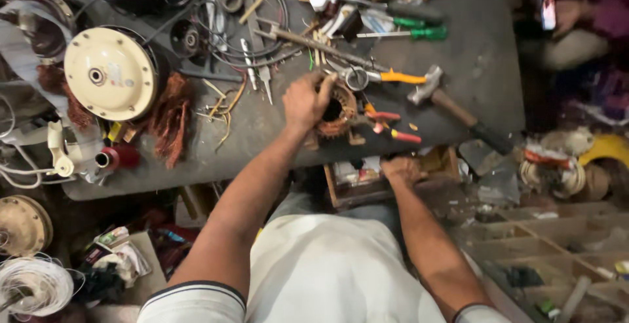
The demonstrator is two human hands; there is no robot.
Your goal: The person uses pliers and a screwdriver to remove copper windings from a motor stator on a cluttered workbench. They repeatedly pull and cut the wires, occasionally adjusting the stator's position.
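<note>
- While the person leans over the bench edge, the right hand (pixel 401 169) sits nearest the body, fingers curled down into an open wooden drawer of small parts (pixel 341 195) just under the tabletop; whether it grips anything in there I cannot tell.
- Just beyond, up on the dark grey worktable (pixel 472 67), the left hand (pixel 304 100) is clamped over the near-left rim of a round copper-wound motor stator (pixel 337 112), fingers hooking toward its open centre.
- That stator lies ahead of the right hand and slightly to its left, bore facing up, so the left hand is plainly the nearer one, already touching it.
- Beside the stator on the right lie red-handled pliers (pixel 393 126), close but apart.
- Farther right rests a steel-headed hammer with a wooden handle (pixel 445 97), its handle running away toward the table's right edge.
- Far left sits a cream round motor end cover (pixel 108 74), well apart from both hands.
</note>
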